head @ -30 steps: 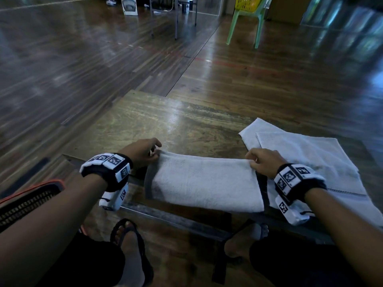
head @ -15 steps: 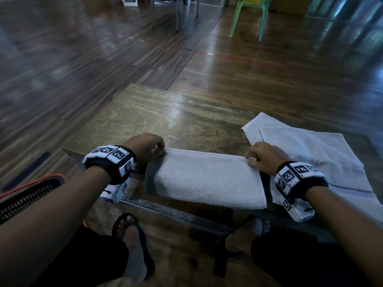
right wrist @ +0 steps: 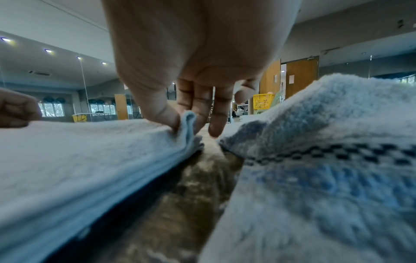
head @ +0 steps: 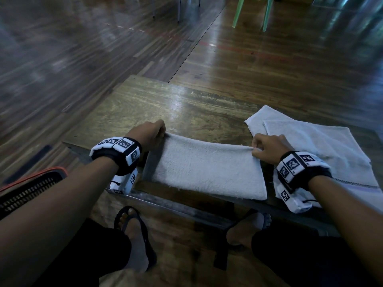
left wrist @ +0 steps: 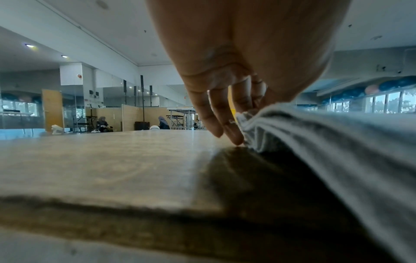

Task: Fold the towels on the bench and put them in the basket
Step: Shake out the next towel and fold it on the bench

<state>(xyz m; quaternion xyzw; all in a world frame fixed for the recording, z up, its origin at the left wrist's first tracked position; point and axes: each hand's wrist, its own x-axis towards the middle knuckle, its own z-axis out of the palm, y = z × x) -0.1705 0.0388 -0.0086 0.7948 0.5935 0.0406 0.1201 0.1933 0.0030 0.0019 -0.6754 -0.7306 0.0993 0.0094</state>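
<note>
The folded white towel [head: 207,168] is pinched at its far corners by left hand [head: 148,133] and right hand [head: 267,149]; both corners should be lifted together, edges kept aligned.

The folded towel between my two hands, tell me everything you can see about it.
The folded towel is pale, fluffy terry cloth, folded into a long rectangle of several layers whose stacked edges show in both wrist views. It lies across the near part of the wooden bench. The left hand pinches its far left corner and the right hand pinches its far right corner, lifting that far edge slightly. A gap of bare bench separates it from the unfolded towels on its right.
</note>
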